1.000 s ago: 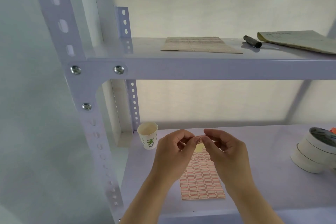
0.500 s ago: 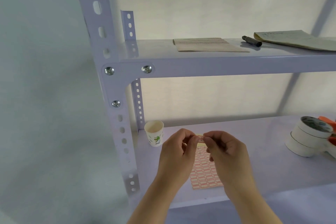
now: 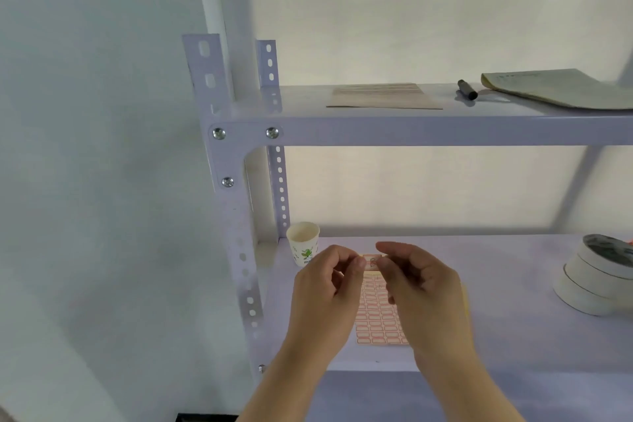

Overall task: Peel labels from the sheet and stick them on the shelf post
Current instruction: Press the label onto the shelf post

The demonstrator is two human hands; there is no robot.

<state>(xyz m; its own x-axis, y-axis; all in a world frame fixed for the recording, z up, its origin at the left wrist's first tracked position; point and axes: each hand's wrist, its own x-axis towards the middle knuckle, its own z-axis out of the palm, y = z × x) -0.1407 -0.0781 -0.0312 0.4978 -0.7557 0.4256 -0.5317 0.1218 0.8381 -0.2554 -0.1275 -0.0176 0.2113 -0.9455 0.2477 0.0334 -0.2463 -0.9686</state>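
A sheet of red-bordered labels (image 3: 376, 319) lies flat on the lower shelf (image 3: 507, 319), partly covered by my hands. My left hand (image 3: 329, 298) and my right hand (image 3: 421, 288) are raised just above the sheet, fingertips meeting. Between them they pinch one small peeled label (image 3: 371, 262), which faces me. The pale perforated front shelf post (image 3: 239, 243) stands to the left of my left hand, a hand's width away, with bolts at the upper shelf joint.
A paper cup (image 3: 303, 243) stands at the lower shelf's back left corner. Stacked tape rolls (image 3: 596, 277) sit at the right. The upper shelf (image 3: 445, 130) carries a label sheet (image 3: 380, 96), a black marker (image 3: 467, 90) and a notebook (image 3: 561, 89).
My view has shifted left and back, so the shelf sits further right in the frame. Both hands stay together, pinching the small label above the sheet.
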